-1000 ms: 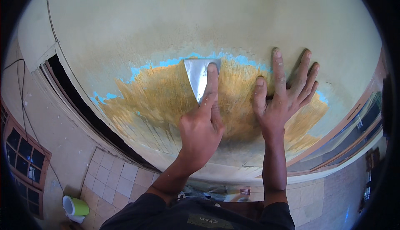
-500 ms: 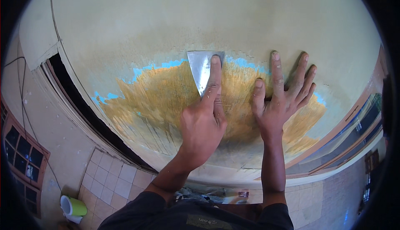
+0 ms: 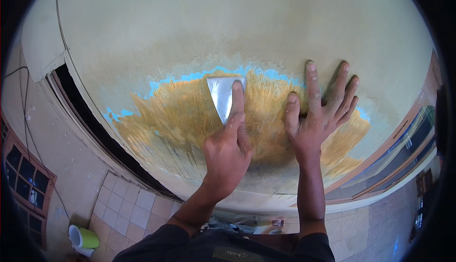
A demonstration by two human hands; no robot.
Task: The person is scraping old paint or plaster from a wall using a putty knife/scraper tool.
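Observation:
My left hand [image 3: 227,153] is closed around a putty knife with a wide metal blade [image 3: 219,93]. Its index finger lies stretched along the blade, and the palm hides the handle. The blade's straight edge points up the painted surface [image 3: 228,24], over a scraped brown-orange patch [image 3: 178,107] just below a ragged light-blue paint line [image 3: 190,76]. To the right, my right hand [image 3: 313,126] rests with fingers spread against the surface, its palm over the patch and its longer fingertips on the greenish-grey paint above. It holds nothing.
A dark gap [image 3: 95,117] runs along the left side of the painted surface. Beyond it are a window with small panes [image 3: 28,179], a hanging cable [image 3: 26,119] and a green-and-white bucket [image 3: 85,238] by floor tiles [image 3: 121,202]. A framed glass window [image 3: 394,160] lies at right.
My left hand has drawn the putty knife down and slightly left. Where the blade was, the light-blue line and bare patch now show. My right hand stays in nearly the same place.

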